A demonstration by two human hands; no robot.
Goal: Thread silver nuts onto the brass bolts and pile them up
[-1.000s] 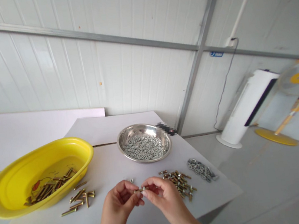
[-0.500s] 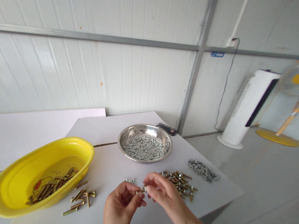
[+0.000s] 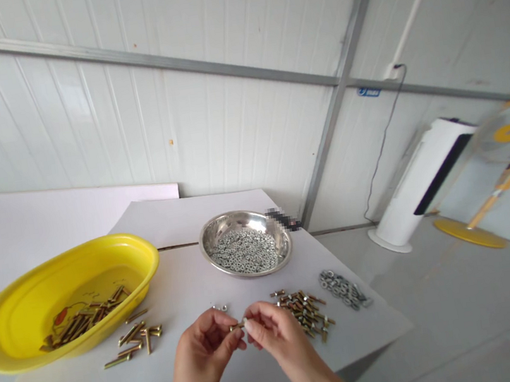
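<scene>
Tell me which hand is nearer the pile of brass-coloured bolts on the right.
Right. The right hand is just left of the pile of brass-coloured bolts, almost beside it; the left hand is farther left, with the right hand between it and the pile.

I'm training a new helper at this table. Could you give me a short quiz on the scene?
1. Which is nearer the brass-coloured bolt pile: the left hand or the right hand?
2. True or false: the yellow plastic basin holds brass-coloured bolts.
3. What small item do the two hands hold between them?

Key: 1. The right hand. 2. True. 3. A short bolt.
</scene>
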